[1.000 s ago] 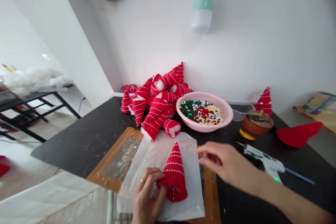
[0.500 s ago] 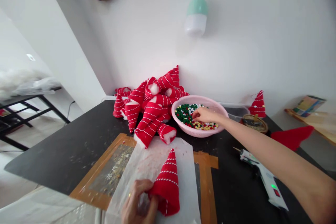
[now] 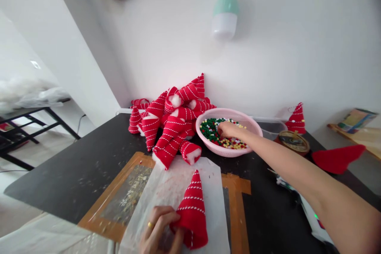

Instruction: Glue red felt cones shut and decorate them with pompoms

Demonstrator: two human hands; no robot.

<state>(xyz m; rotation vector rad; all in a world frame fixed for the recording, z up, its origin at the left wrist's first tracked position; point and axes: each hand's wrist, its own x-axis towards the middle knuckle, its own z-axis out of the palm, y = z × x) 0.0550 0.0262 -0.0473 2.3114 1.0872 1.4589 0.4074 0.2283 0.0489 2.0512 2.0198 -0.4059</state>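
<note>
My left hand (image 3: 162, 228) is closed on the lower edge of a red felt cone hat (image 3: 193, 210) with white stitched stripes, which lies on a sheet of white paper (image 3: 171, 184). Its tip points away from me. Inside a pink plastic basket (image 3: 228, 153), my right hand (image 3: 229, 130) reaches down into many small pom-poms (image 3: 212, 135) in green, red, white and yellow. Those fingertips are buried, so whatever they pinch is hidden. Behind the paper rises a heap of similar striped cones (image 3: 171, 131), some with white stuffing showing.
Partly under my right forearm lies a glue gun (image 3: 309, 210) with a green light. A round tin (image 3: 293, 142), a decorated cone (image 3: 297, 119), red felt (image 3: 337, 158) and a clear tray (image 3: 269, 127) stand at the right. Brown tape (image 3: 238, 206) borders the paper on the black table (image 3: 71, 174).
My right hand has shifted slightly within the basket and its fingers sit deeper among the pom-poms. The forearm now covers more of the glue gun. My left hand keeps the cone hat.
</note>
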